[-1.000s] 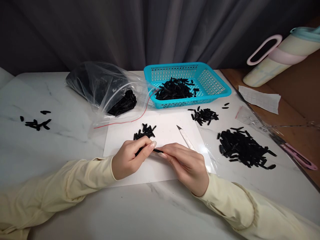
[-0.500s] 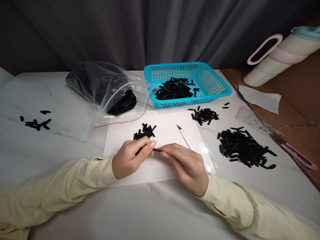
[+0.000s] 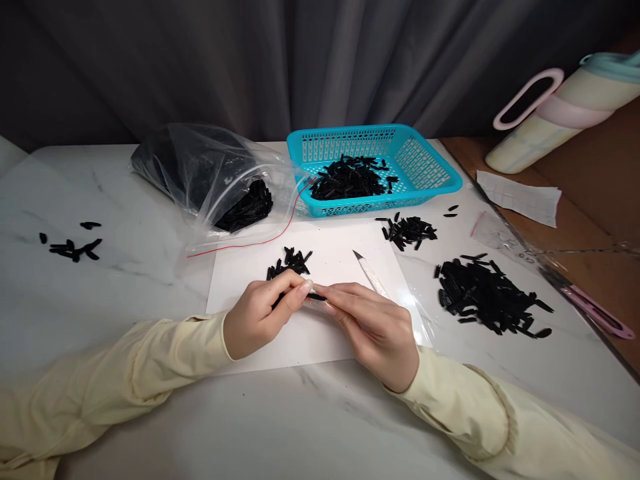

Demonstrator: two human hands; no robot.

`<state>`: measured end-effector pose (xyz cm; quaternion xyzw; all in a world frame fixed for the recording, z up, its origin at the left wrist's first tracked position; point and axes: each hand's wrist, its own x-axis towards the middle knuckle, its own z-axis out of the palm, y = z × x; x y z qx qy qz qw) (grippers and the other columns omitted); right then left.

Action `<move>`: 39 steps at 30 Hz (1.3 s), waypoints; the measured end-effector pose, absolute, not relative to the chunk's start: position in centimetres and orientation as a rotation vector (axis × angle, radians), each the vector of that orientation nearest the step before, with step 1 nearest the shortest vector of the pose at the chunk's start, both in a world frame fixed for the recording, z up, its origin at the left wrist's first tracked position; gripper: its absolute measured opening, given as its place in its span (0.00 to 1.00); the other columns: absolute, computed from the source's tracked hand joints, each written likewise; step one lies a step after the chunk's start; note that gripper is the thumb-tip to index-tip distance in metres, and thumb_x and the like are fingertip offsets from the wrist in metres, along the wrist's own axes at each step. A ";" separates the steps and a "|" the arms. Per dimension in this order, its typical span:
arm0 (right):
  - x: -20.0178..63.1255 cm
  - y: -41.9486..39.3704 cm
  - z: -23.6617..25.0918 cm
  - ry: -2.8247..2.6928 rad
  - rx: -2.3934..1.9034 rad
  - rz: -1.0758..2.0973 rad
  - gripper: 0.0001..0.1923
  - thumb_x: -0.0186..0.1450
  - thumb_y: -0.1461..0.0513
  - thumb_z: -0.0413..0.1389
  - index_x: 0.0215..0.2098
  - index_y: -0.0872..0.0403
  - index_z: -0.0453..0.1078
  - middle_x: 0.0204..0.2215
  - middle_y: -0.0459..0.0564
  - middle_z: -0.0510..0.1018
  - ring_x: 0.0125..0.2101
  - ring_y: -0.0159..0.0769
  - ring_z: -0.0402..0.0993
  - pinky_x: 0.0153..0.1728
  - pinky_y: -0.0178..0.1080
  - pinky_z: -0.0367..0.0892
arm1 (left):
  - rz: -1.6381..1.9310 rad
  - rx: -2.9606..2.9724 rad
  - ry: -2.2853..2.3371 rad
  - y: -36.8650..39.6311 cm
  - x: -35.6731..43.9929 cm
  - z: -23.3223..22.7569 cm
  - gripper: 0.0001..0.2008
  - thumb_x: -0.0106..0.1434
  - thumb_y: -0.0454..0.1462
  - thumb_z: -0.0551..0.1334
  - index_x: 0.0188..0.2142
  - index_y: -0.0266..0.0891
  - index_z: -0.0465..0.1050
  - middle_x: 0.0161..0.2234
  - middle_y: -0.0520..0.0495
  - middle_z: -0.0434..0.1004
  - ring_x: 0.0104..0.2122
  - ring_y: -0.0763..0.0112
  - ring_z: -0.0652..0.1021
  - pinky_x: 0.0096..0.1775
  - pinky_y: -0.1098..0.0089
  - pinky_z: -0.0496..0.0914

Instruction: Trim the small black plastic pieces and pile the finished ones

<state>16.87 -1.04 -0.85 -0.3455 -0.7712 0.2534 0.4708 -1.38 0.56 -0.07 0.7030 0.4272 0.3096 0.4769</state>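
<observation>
Between my two hands is a thin black strip-like piece (image 3: 317,297), pinched at both ends above a white sheet (image 3: 280,347). My left hand (image 3: 267,310) is closed, its thumb and forefinger tips on the strip's left end. My right hand (image 3: 375,327) grips the other end with its fingers pressed together. Just behind my left hand lies a small heap of similar black pieces (image 3: 293,261), partly hidden by the fingers. A pointed blade with a whitish handle (image 3: 369,273) rests on the sheet beyond my right hand.
A clear zip bag (image 3: 200,180) of black pieces and a turquoise basket (image 3: 445,183) stand at the back. More black piles lie at right (image 3: 493,297) and left (image 3: 75,249). Pink-handled scissors (image 3: 600,310) and a tumbler (image 3: 555,113) are at far right.
My right hand has shifted slightly, its fingertips now nearer the left ones. The black strip stays pinched between both hands.
</observation>
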 end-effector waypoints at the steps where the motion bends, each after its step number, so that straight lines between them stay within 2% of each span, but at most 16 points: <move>1: 16.9 -1.1 -0.9 -1.889 -0.851 0.626 0.15 0.63 0.73 0.52 0.46 0.58 0.71 0.37 0.55 0.79 0.37 0.37 0.74 0.35 0.41 0.74 | 0.755 1.723 1.043 0.6 -1.4 0.0 0.10 0.67 0.38 0.49 0.30 0.39 0.61 0.18 0.59 0.53 0.17 0.81 0.55 0.20 0.77 0.54; 20: 16.8 -1.1 -0.6 -1.882 -0.878 0.643 0.11 0.62 0.74 0.53 0.41 0.62 0.73 0.33 0.56 0.79 0.34 0.36 0.74 0.34 0.38 0.73 | 0.757 1.825 1.065 0.6 -1.4 0.2 0.08 0.66 0.39 0.50 0.32 0.38 0.62 0.21 0.55 0.66 0.19 0.79 0.64 0.22 0.76 0.59; 31: 16.7 -1.1 -0.5 -1.873 -0.875 0.630 0.11 0.62 0.73 0.53 0.41 0.60 0.73 0.32 0.55 0.79 0.33 0.35 0.74 0.33 0.37 0.73 | 0.773 1.815 1.040 0.5 -1.4 0.2 0.07 0.66 0.38 0.50 0.33 0.38 0.62 0.22 0.55 0.66 0.19 0.81 0.63 0.21 0.77 0.58; 39: 16.8 -1.1 -0.6 -1.877 -0.873 0.638 0.10 0.62 0.73 0.53 0.39 0.60 0.73 0.31 0.55 0.79 0.33 0.35 0.74 0.32 0.38 0.73 | 0.776 1.795 1.051 0.4 -1.4 0.3 0.08 0.66 0.39 0.50 0.32 0.39 0.62 0.19 0.56 0.63 0.18 0.79 0.62 0.21 0.76 0.58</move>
